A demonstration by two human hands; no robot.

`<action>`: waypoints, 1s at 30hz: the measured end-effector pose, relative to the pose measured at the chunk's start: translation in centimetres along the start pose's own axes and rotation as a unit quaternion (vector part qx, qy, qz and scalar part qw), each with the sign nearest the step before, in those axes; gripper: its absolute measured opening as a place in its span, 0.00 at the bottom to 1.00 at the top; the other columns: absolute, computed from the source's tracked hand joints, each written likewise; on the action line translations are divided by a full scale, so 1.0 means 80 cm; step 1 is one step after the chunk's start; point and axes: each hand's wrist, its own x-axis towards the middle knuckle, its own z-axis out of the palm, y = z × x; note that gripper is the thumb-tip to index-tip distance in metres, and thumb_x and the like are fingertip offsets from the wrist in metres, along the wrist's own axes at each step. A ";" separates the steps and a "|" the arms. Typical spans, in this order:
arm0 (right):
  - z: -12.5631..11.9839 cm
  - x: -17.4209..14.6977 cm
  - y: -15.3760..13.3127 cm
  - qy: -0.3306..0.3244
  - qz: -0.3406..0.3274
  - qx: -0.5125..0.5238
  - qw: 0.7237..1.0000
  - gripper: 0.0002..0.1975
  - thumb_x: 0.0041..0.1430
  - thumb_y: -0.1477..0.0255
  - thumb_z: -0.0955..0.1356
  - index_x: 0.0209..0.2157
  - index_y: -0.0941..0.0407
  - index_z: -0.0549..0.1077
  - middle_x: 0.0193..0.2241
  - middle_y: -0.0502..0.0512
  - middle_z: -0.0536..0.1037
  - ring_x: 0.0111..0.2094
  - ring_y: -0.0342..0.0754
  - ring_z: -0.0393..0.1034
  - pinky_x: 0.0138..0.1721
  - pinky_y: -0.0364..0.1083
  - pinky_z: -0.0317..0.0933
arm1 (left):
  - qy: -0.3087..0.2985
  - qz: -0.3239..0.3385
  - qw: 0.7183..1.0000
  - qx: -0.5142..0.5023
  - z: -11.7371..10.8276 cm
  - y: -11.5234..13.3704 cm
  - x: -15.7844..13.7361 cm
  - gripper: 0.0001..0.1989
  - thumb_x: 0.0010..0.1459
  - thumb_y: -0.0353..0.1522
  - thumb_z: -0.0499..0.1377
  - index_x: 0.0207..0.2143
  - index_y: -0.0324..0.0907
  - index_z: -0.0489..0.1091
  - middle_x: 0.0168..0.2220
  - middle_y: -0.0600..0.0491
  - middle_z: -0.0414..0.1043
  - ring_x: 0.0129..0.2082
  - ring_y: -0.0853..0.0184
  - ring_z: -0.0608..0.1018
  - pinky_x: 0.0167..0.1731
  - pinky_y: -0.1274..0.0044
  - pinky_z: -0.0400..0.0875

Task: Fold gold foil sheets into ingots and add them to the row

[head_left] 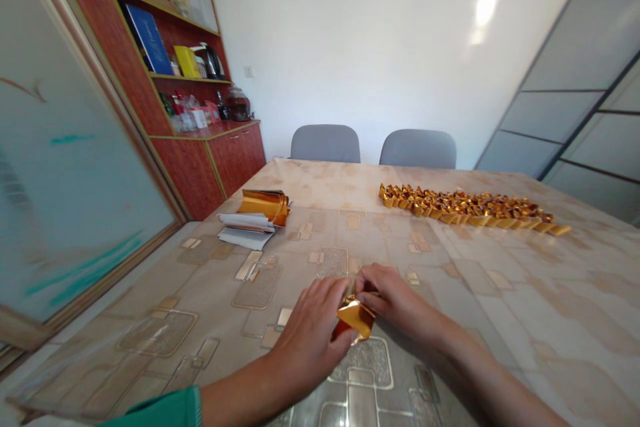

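Note:
Between my two hands, just above the near middle of the table, is a folded piece of shiny gold foil paper [359,319]. My left hand [320,320] grips its left side, thumb at the lower edge and fingers behind. On the upper right, my right hand [387,293] pinches the paper between thumb and curled fingers. The far side of the fold is hidden by the fingers. Farther left lies a stack of gold sheets [265,205] beside white-backed paper [247,230]. Rows of folded gold paper pieces [465,205] lie at the far right.
A patterned covering [200,287] lies over the table. Two grey chairs [325,142] stand at its far side, against a white wall. To the left are a red-brown cabinet [240,150] with filled shelves and a frosted glass panel [75,147]. Grey panelled doors [565,67] stand at right.

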 end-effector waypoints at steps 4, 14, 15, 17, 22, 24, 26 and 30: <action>-0.001 -0.006 -0.011 0.031 0.011 0.060 0.998 0.07 0.63 0.75 0.66 0.30 0.55 0.68 0.27 0.47 0.71 0.31 0.45 0.63 0.35 0.44 0.54 | -0.018 -0.009 1.000 0.006 0.004 -0.010 0.017 0.10 0.66 0.34 0.52 0.35 0.42 0.71 0.34 0.52 0.73 0.36 0.63 0.74 0.37 0.75 0.63; -0.026 -0.006 0.008 0.053 0.075 0.234 0.968 0.16 0.55 0.58 0.71 0.25 0.56 0.73 0.21 0.48 0.71 0.24 0.43 0.61 0.27 0.43 0.54 | 0.012 0.021 0.997 -0.070 0.001 -0.020 0.035 0.20 0.67 0.37 0.49 0.22 0.41 0.64 0.21 0.57 0.63 0.25 0.70 0.68 0.28 0.78 0.55; -0.030 -0.007 0.010 0.053 0.085 0.238 0.966 0.17 0.55 0.56 0.72 0.25 0.56 0.74 0.20 0.47 0.71 0.23 0.42 0.60 0.27 0.43 0.54 | 0.013 0.017 0.996 -0.083 0.000 -0.020 0.035 0.20 0.67 0.37 0.49 0.22 0.41 0.63 0.21 0.58 0.62 0.25 0.70 0.67 0.28 0.78 0.54; -0.037 -0.008 0.013 0.054 0.107 0.239 0.964 0.19 0.53 0.54 0.72 0.24 0.56 0.75 0.19 0.47 0.69 0.22 0.42 0.58 0.25 0.43 0.52 | 0.012 0.009 0.994 -0.106 -0.002 -0.021 0.036 0.20 0.66 0.38 0.49 0.21 0.41 0.62 0.21 0.58 0.61 0.24 0.70 0.66 0.27 0.78 0.53; -0.051 -0.009 0.007 0.124 0.127 0.263 0.948 0.21 0.54 0.51 0.71 0.24 0.56 0.75 0.21 0.49 0.71 0.25 0.45 0.62 0.29 0.44 0.57 | 0.043 -0.012 0.984 -0.175 -0.007 -0.018 0.038 0.21 0.65 0.40 0.50 0.21 0.41 0.61 0.20 0.58 0.58 0.24 0.70 0.64 0.26 0.78 0.54; -0.048 -0.009 0.001 0.154 0.131 0.288 0.936 0.23 0.58 0.48 0.67 0.29 0.55 0.76 0.25 0.51 0.73 0.28 0.46 0.65 0.32 0.45 0.60 | 0.095 -0.039 0.969 -0.223 -0.009 -0.016 0.040 0.21 0.65 0.41 0.50 0.22 0.40 0.62 0.21 0.58 0.58 0.25 0.69 0.64 0.26 0.78 0.55; -0.035 -0.008 -0.008 0.137 0.137 0.316 0.929 0.23 0.58 0.48 0.66 0.33 0.55 0.75 0.27 0.52 0.73 0.28 0.46 0.66 0.31 0.45 0.60 | 0.150 -0.065 0.949 -0.269 -0.010 -0.014 0.041 0.20 0.64 0.43 0.51 0.24 0.40 0.64 0.23 0.57 0.60 0.26 0.69 0.65 0.27 0.79 0.58; 0.010 -0.002 -0.031 0.031 0.099 0.351 0.931 0.21 0.52 0.52 0.73 0.37 0.55 0.75 0.31 0.53 0.77 0.31 0.48 0.69 0.35 0.47 0.64 | 0.216 -0.081 0.925 -0.301 -0.006 -0.012 0.040 0.19 0.64 0.43 0.52 0.27 0.39 0.68 0.26 0.56 0.66 0.28 0.68 0.68 0.29 0.79 0.63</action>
